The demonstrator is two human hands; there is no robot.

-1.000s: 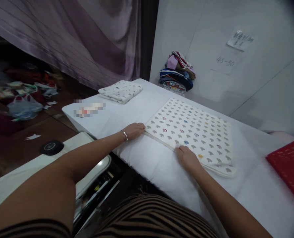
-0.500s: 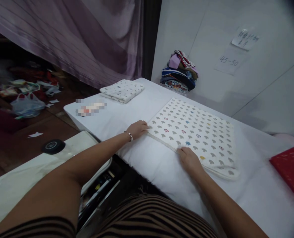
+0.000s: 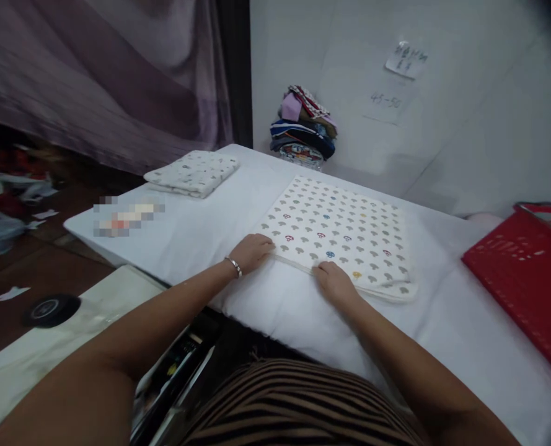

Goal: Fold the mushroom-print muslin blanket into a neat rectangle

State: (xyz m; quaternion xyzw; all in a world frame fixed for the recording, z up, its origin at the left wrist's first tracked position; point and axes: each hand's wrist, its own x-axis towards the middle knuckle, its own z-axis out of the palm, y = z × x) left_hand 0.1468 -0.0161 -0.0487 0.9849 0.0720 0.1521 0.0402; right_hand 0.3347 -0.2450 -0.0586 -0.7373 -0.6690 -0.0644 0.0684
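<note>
A white cloth with a grey mushroom print [image 3: 335,229] lies folded flat on the white-covered table [image 3: 275,310]. My left hand [image 3: 251,251], with a bracelet at the wrist, has its fingers closed on the cloth's near left edge. Further right along the same near edge, my right hand [image 3: 333,279] pinches the cloth between thumb and fingers. Another folded white cloth with small dark marks [image 3: 194,173] rests at the table's far left, apart from both hands.
A red basket [image 3: 526,272] stands at the right. Folded fabrics [image 3: 303,127] are stacked by the wall behind the table. At lower left, a black round object [image 3: 52,310] sits on a pale surface. A blurred-out item lies on the table's left end.
The view has turned right, so things appear further left and more of the red basket shows. My right hand is now nearer my left hand along the cloth's edge.
</note>
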